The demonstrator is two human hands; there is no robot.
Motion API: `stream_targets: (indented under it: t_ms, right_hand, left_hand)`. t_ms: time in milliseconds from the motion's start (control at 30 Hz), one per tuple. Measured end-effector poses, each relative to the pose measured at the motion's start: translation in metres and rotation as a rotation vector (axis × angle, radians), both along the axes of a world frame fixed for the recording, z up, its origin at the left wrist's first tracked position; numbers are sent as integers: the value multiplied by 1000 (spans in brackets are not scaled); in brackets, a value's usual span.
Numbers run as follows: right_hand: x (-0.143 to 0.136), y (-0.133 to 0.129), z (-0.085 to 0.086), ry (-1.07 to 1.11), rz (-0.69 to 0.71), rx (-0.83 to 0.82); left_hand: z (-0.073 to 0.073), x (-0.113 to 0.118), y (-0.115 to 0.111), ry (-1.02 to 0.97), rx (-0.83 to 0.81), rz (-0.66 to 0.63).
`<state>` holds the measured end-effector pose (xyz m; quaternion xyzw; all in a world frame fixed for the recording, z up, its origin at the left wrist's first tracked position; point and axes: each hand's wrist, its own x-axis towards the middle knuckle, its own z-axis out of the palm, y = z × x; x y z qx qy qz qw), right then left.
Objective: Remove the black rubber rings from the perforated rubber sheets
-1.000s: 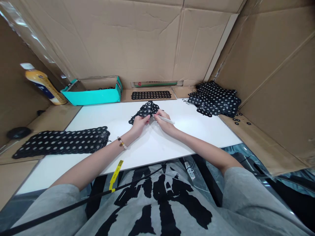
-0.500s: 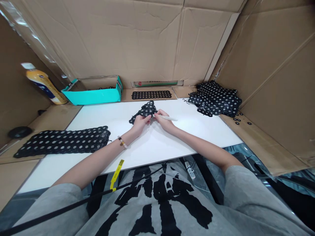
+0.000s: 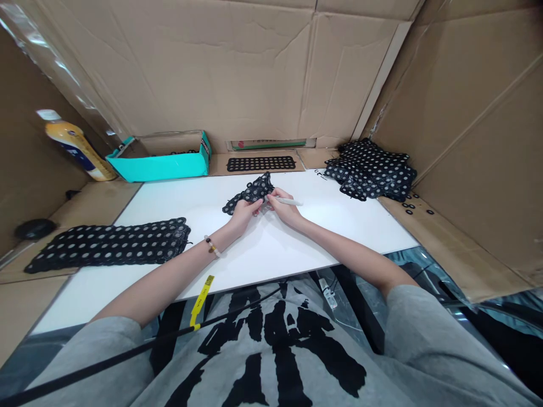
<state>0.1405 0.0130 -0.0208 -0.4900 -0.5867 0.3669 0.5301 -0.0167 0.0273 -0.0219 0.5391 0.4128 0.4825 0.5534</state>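
Near the middle of the white board, a bunched black sheet dotted with round holes (image 3: 253,189) is gripped along its near edge by my left hand (image 3: 245,212). My right hand (image 3: 285,207) pinches a slim white pen-like tool (image 3: 291,201), its tip against the sheet's right edge beside my left fingertips. The tip itself is too small to make out. Both hands are close together, nearly touching, just above the board (image 3: 271,243).
A layered stack of black dotted sheets (image 3: 112,243) lies at left, a heap of them (image 3: 371,169) at back right. One flat sheet (image 3: 261,164) lies at the back. A turquoise box (image 3: 161,167), a yellow bottle (image 3: 78,147) and small black rings (image 3: 408,212) stand around the edges.
The bunched sheet has shifted and folded slightly, its upper tip moving a little to the right. The white tool's rear end has moved slightly left and up. Both hands keep their grip.
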Motion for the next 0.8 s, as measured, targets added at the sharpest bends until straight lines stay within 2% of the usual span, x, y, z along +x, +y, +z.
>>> stream_targets:
  t_ms: [100,233,300,367,433,533,667,800]
  right_hand:
    - [1,5,-1,262,98,-126]
    - [9,13,-1,696,201,-394]
    - [13,16,-1,793,206,-501]
    - [13,16,0,835,187,-542]
    - [11,14,1,856,154,-500]
    - [6,7,7,823,135,-336]
    - [5,0,13,627,139,-118]
    - [6,-1,13,418,114,-13]
  left_hand:
    - [3,0,0,-82,-32,-3]
    - [9,0,-1,-223,-115,12]
    - [11,1,-2,-261,-146,12]
    - [12,1,-3,-279,-162,-1]
    - [13,1,-4,-280,-156,-18]
    - [15,0,-6,-264,-161,-51]
    - [19,0,-8,-253,-202,-83]
    - [18,0,-8,-265,-190,-39]
